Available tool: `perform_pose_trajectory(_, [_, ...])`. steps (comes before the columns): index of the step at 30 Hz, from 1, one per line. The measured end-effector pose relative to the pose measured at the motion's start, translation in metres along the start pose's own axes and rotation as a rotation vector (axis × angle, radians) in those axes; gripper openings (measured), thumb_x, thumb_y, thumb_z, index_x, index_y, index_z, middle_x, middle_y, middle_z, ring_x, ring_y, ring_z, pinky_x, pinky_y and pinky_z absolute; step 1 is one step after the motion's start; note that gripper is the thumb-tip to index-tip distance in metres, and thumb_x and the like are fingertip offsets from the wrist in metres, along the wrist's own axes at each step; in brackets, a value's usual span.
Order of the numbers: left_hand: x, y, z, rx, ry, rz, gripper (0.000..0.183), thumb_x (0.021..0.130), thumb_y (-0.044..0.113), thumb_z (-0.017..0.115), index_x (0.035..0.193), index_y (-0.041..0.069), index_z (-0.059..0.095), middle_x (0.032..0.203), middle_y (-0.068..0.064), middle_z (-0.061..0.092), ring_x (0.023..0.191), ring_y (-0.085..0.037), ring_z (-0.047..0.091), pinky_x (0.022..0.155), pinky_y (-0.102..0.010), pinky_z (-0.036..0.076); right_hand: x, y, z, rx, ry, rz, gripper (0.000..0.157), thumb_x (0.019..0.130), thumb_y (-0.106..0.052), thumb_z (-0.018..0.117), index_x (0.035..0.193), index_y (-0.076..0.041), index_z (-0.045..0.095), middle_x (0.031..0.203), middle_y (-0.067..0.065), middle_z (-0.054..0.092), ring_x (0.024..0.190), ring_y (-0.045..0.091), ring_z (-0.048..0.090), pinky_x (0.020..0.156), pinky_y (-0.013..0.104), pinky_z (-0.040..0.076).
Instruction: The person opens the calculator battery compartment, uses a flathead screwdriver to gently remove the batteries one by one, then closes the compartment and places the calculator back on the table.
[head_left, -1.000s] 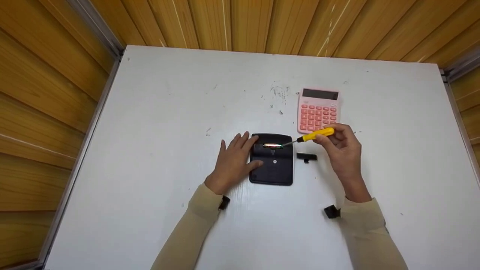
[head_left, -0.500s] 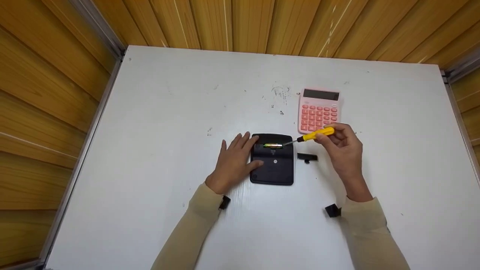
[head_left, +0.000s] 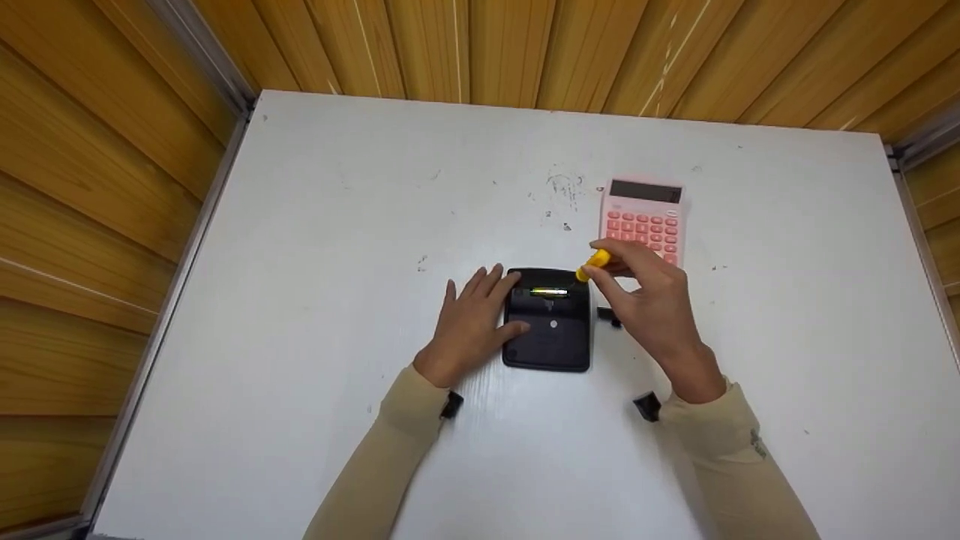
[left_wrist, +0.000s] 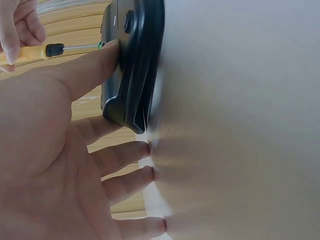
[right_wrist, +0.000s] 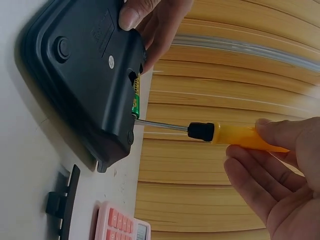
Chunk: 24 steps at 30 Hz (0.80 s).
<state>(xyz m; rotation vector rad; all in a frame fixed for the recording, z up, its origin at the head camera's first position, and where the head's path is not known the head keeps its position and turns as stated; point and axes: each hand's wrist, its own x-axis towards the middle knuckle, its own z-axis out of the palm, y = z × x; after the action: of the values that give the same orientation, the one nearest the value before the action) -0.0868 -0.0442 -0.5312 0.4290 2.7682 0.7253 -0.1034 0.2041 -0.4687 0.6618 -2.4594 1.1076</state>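
A black calculator (head_left: 551, 349) lies face down on the table, its battery slot uncovered. A green and gold battery (head_left: 549, 292) sits in that slot. My left hand (head_left: 466, 326) rests along the calculator's left side, thumb pressing on its back and the other fingertips down on the table. Between thumb and fingers, my right hand (head_left: 652, 304) grips the yellow handle of a screwdriver (right_wrist: 235, 136). The screwdriver stands steeply over the slot, its metal tip at the end of the battery in the right wrist view.
A small black battery cover (right_wrist: 69, 200) lies on the white table (head_left: 337, 225) right of the black calculator, partly hidden by my right hand in the head view. Behind that hand is a pink calculator (head_left: 641, 210). Wooden slat walls (head_left: 495, 52) border the table.
My right hand has moved left and tipped the screwdriver from a low slant to nearly upright. The left hand stays on the black calculator, and the battery remains in its slot.
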Motion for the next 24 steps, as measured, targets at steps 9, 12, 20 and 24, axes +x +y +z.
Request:
perform_pose_trajectory(9, [-0.0006, 0.0, -0.0008, 0.009, 0.008, 0.01, 0.077, 0.102, 0.051, 0.069, 0.166, 0.019, 0.039, 0.171, -0.011, 0.032, 0.159, -0.033, 0.025, 0.123, -0.069, 0.015, 0.0045, 0.0072, 0.0009, 0.032, -0.004, 0.021, 0.04, 0.09, 0.0, 0.082, 0.129, 0.002, 0.072, 0.104, 0.012, 0.075, 0.091, 0.022, 0.075, 0.086, 0.017, 0.056])
perform_pose_trajectory(12, [-0.0008, 0.0003, -0.0017, 0.007, 0.004, 0.008, 0.077, 0.102, 0.051, 0.068, 0.166, 0.019, 0.039, 0.171, -0.011, 0.032, 0.159, -0.033, 0.025, 0.123, -0.069, 0.015, 0.0048, 0.0083, 0.0017, 0.039, -0.005, 0.021, 0.039, 0.091, 0.0, 0.082, 0.129, 0.002, 0.072, 0.104, 0.011, 0.075, 0.092, 0.022, 0.076, 0.086, 0.017, 0.056])
perform_pose_trajectory(20, [-0.0012, 0.0004, -0.0014, 0.005, -0.003, -0.003, 0.077, 0.102, 0.051, 0.068, 0.166, 0.02, 0.038, 0.172, -0.01, 0.031, 0.16, -0.032, 0.024, 0.124, -0.068, 0.014, 0.0018, 0.0069, 0.0021, 0.006, 0.0, -0.007, 0.039, 0.091, -0.002, 0.083, 0.129, 0.0, 0.072, 0.104, 0.01, 0.075, 0.093, 0.023, 0.076, 0.088, 0.013, 0.053])
perform_pose_trajectory(24, [-0.0004, 0.0001, 0.0, 0.002, -0.002, -0.002, 0.077, 0.102, 0.051, 0.068, 0.166, 0.02, 0.038, 0.172, -0.01, 0.031, 0.16, -0.032, 0.023, 0.124, -0.068, 0.013, -0.0004, 0.0068, 0.0017, -0.009, 0.002, -0.022, 0.038, 0.091, -0.003, 0.083, 0.128, 0.001, 0.072, 0.104, 0.01, 0.075, 0.093, 0.022, 0.075, 0.087, 0.013, 0.053])
